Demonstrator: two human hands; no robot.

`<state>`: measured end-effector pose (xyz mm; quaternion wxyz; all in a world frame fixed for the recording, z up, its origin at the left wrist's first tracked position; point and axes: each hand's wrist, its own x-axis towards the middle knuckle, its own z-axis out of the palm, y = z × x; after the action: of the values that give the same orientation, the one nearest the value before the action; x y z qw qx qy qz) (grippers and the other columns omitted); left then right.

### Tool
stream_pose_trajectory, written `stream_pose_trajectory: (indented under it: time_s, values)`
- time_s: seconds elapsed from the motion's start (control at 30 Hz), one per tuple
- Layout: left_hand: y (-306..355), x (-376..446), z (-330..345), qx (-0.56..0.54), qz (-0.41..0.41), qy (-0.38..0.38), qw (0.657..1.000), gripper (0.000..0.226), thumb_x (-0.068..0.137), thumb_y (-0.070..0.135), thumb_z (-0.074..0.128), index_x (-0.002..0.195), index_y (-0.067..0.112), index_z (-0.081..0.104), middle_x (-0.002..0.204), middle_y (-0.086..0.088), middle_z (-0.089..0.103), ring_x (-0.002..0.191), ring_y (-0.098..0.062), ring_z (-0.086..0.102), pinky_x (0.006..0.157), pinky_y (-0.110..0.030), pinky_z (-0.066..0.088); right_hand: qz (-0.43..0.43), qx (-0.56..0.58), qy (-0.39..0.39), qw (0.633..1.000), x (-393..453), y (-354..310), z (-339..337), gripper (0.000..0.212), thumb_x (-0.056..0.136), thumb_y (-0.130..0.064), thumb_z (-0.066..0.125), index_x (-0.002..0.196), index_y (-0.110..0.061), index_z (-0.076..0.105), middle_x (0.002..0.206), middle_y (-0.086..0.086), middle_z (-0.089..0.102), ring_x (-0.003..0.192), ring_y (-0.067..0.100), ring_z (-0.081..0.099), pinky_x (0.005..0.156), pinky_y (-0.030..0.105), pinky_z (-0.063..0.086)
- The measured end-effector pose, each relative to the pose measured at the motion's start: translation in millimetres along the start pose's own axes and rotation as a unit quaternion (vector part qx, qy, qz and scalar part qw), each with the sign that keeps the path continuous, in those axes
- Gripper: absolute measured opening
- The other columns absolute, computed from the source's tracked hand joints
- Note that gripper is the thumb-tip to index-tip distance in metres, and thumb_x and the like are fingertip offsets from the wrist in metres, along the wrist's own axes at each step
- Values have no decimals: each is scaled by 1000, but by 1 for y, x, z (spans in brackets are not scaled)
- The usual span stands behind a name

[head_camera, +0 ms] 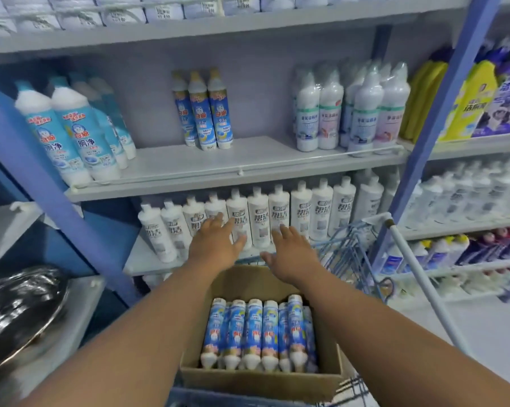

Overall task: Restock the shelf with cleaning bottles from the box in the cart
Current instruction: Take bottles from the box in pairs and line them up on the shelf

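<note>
While hands spread, shelf bottles (202,113) read "白猫".

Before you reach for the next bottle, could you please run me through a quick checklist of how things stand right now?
1. Left hand free: ok, fingers spread, holding nothing.
2. Right hand free: ok, open and empty.
3. Stock left in the cardboard box: ok, a row of blue-label bottles lies inside.
4. Space on the middle shelf: ok, bare board either side of the three matching bottles.
5. Box seated steadily in the cart: cannot tell.
</note>
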<state>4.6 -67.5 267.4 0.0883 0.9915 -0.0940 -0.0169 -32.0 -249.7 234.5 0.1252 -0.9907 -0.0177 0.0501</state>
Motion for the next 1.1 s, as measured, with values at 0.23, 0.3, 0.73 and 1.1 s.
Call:
stream_pose_trajectory:
  time_s: [0.23, 0.3, 0.73, 1.1]
  values:
    - [-4, -20, 84, 13, 8, -85, 996, 75, 94, 71, 28, 157, 31, 20, 167, 1, 13, 152, -27, 12, 122, -52, 17, 48, 27, -69, 996, -25, 25, 74, 75, 103, -52, 39, 160, -11, 13, 168, 11, 9, 156, 28, 3, 126, 46, 12]
    - [-10, -21, 107, 14, -2, -106, 994, 76, 94, 71, 26, 158, 32, 18, 166, 3, 11, 153, -25, 10, 123, -52, 10, 75, 41, -92, 992, -28, 36, 95, 76, 103, -54, 37, 161, -13, 10, 169, 9, 6, 156, 26, 1, 126, 45, 11]
    - [-51, -21, 236, -101, -156, -296, 937, 71, 95, 62, 44, 145, 12, 43, 147, -9, 48, 134, -27, 45, 105, -35, 41, 270, 152, -224, 924, -25, 68, 214, 68, 101, -52, 40, 154, -11, 27, 153, 14, 36, 138, 33, 39, 111, 44, 40]
    - [-60, -15, 327, -257, -370, -355, 819, 76, 91, 67, 45, 148, 18, 39, 143, -10, 49, 123, -30, 51, 101, -36, 44, 341, 198, -312, 864, 0, 87, 289, 47, 106, -34, 38, 146, -9, 38, 145, 25, 46, 134, 43, 44, 108, 47, 44]
